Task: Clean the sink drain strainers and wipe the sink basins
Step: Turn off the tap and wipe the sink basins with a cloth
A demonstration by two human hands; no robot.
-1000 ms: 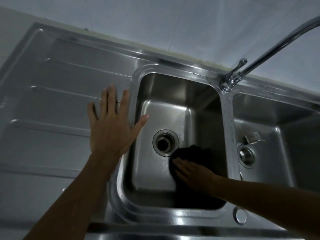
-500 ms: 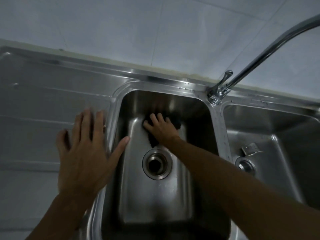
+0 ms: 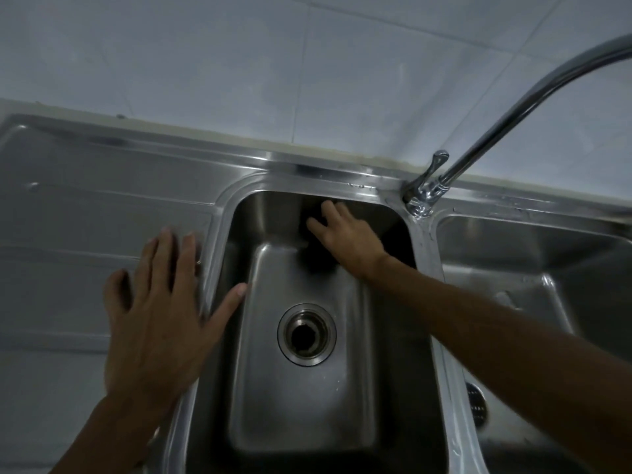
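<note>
A stainless steel double sink fills the view. My right hand (image 3: 345, 236) presses a dark cloth (image 3: 316, 258) flat against the far wall of the left basin (image 3: 301, 405), fingers spread over it; most of the cloth is hidden under the hand. The left basin's round drain (image 3: 306, 334) is open and dark, with no strainer seen in it. My left hand (image 3: 160, 319) lies flat, fingers apart, on the drainboard (image 3: 85, 217), its thumb reaching over the basin's left rim. The right basin (image 3: 547, 254) is partly hidden by my right forearm.
A chrome faucet (image 3: 506, 124) rises from the divider at the back and arcs out to the upper right. A tiled wall (image 3: 273, 63) stands behind the sink. A small round plug (image 3: 475, 403) sits near the right basin's front.
My right hand has swept the cloth from the basin floor beside the drain up to the far wall. My left hand has stayed flat on the drainboard. The camera has tilted forward.
</note>
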